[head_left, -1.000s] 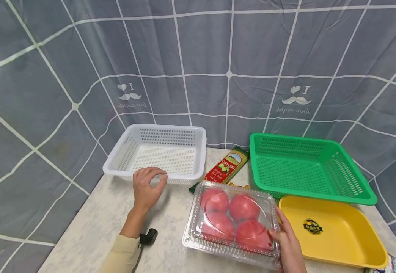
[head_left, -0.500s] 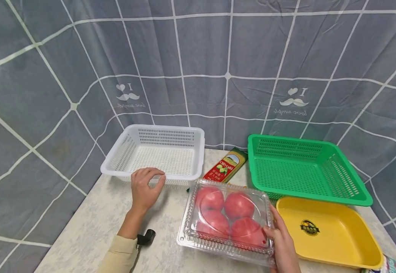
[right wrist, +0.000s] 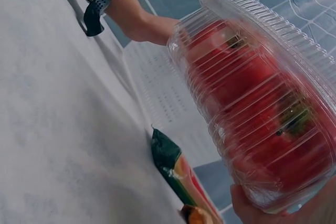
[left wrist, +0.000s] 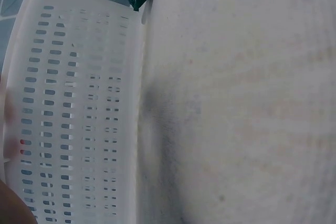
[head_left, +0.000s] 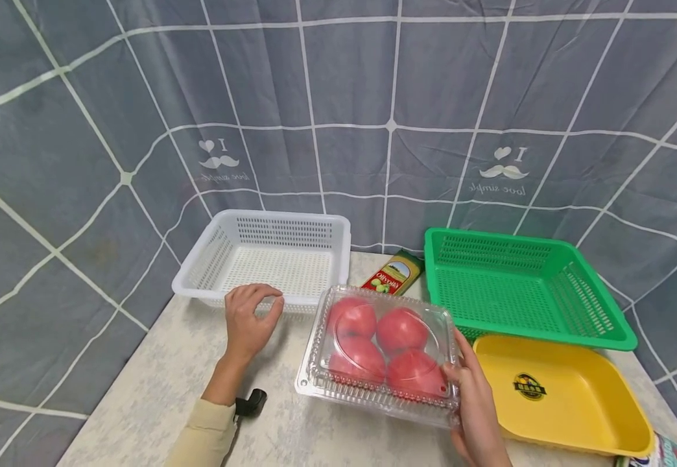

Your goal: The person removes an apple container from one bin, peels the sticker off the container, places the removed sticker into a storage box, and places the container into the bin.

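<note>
In the head view a clear plastic clamshell box (head_left: 446,415) holds several red tomatoes (head_left: 403,329), whose green stems show in the right wrist view. My right hand (head_left: 478,402) grips the box's right side, thumb over the lid's edge. The box hangs tilted above the table. At the front rim of the white basket (head_left: 198,293) is my left hand (head_left: 251,324), its fingers and thumb curled round the rim. Through the translucent rim in the left wrist view, pinkish fingers show dimly behind it; most of that hand is out of that view.
A red and gold packet (head_left: 390,275) lies behind the box, partly covered. On the right stand a green basket (head_left: 490,305) and a yellow tray (head_left: 572,408). A colourful package (head_left: 665,454) is cut off at the lower right corner. A grey checked cloth (head_left: 338,104) hangs behind.
My right hand has carried the tomato box to the left and slightly farther back, so it now covers more of the packet. The left hand stays at the white basket's rim.
</note>
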`<state>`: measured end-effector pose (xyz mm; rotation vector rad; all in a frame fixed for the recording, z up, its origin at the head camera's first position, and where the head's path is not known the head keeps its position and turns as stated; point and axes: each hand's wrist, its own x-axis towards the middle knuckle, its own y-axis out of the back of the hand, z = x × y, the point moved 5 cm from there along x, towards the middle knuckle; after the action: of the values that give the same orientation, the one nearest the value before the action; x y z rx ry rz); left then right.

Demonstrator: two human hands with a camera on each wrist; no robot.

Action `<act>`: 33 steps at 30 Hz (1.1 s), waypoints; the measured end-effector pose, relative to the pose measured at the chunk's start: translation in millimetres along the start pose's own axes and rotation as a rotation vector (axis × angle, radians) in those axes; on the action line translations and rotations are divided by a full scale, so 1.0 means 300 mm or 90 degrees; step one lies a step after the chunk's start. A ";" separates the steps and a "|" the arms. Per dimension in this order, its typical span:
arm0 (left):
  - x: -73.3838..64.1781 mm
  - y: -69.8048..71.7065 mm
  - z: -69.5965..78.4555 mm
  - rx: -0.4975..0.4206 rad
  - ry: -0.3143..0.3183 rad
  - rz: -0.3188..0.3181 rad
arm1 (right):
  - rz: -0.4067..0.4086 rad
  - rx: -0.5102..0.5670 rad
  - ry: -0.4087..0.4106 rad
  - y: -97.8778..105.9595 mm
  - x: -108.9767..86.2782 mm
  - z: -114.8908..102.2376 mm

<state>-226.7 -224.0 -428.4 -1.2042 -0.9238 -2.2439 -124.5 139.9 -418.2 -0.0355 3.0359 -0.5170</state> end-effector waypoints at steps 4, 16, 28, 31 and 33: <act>0.003 -0.003 0.002 -0.004 0.003 -0.001 | -0.010 0.016 0.013 -0.017 0.025 0.002; 0.002 -0.002 -0.006 0.003 0.007 -0.011 | 0.007 -0.018 0.020 -0.038 0.079 -0.043; 0.006 -0.002 0.000 0.010 0.004 -0.013 | -0.017 -0.010 0.032 -0.068 0.132 -0.076; 0.002 0.000 0.001 0.012 0.002 -0.013 | -0.021 -0.014 0.039 -0.079 0.144 -0.081; 0.000 0.001 0.001 0.012 0.000 -0.011 | -0.023 -0.016 0.042 -0.087 0.153 -0.082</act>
<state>-226.3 -224.1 -428.2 -1.1923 -0.9563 -2.2436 -171.7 121.8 -388.9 -0.0759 3.1110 -0.4918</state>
